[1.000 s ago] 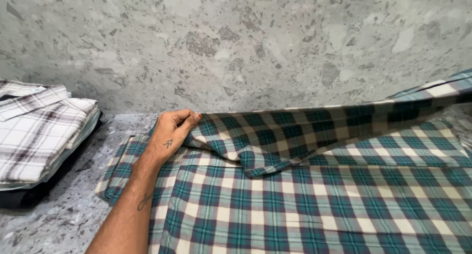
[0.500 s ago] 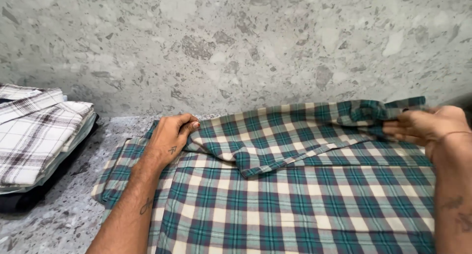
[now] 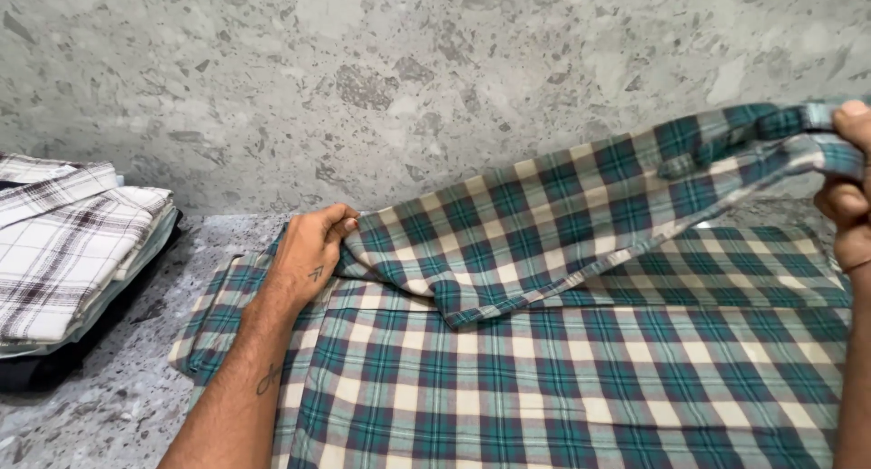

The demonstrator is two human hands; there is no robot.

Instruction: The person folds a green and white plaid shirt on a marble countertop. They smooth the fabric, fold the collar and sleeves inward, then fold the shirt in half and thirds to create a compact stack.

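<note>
A green, teal and cream checked shirt (image 3: 544,369) lies spread across a grey speckled stone counter (image 3: 118,396). My left hand (image 3: 313,251) pinches the shirt's sleeve where it meets the body, near the back of the counter. My right hand (image 3: 848,188) grips the sleeve's far end, the cuff, and holds it raised at the right edge of the view. Between both hands the sleeve (image 3: 581,215) stretches up and to the right, above the shirt body.
A stack of folded clothes (image 3: 68,242), topped by a white and brown checked shirt, sits at the left on a dark base. A grey speckled stone wall (image 3: 408,79) rises right behind the counter.
My right hand has lifted the sleeve's cuff up and to the right, pulling the sleeve taut and off the shirt body. My left hand has stayed in place.
</note>
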